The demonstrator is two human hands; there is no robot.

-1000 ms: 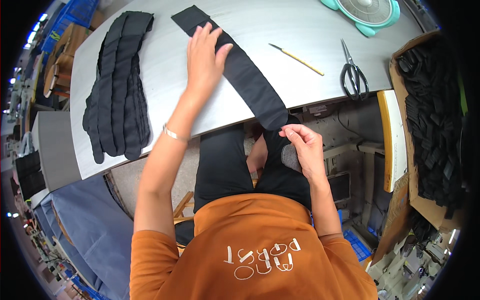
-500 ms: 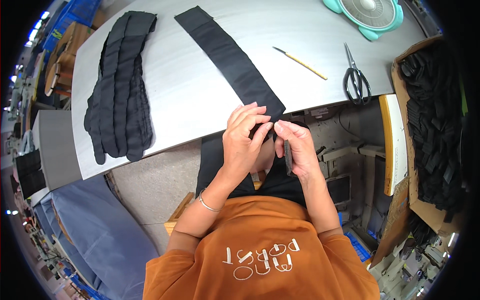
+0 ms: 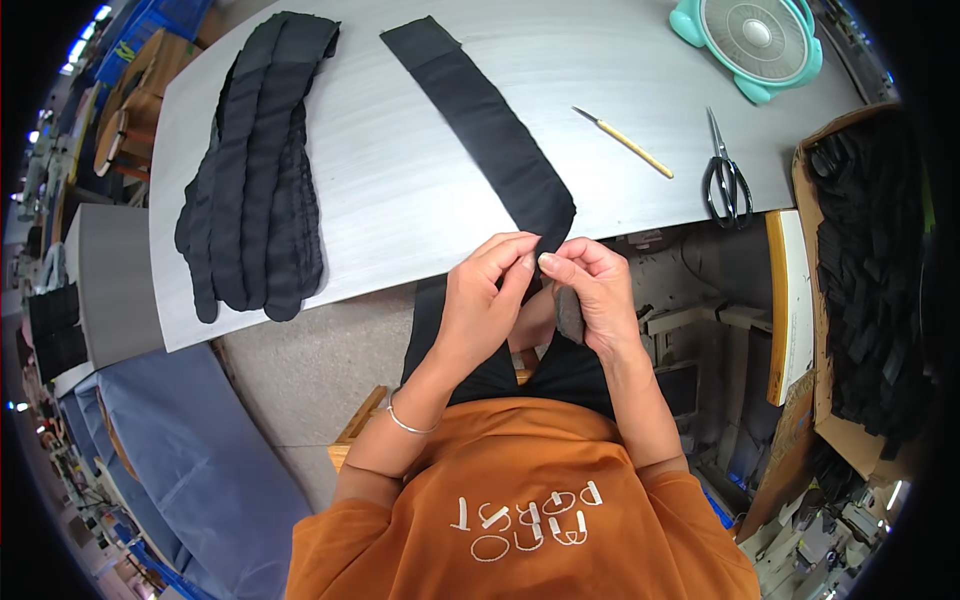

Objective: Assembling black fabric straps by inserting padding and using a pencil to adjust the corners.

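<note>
Two hands at table's near edge: my left hand (image 3: 487, 300) and right hand (image 3: 590, 290) pinch black fabric strip (image 3: 490, 140) end; brown cardboard box (image 3: 815, 400) of black pieces far right.

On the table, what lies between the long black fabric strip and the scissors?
In the head view, a thin yellow-handled tool lies on the grey table between the black fabric strip and the scissors, touching neither.

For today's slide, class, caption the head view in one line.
Both hands, left hand and right hand, pinch the black fabric strip at the table edge.
</note>
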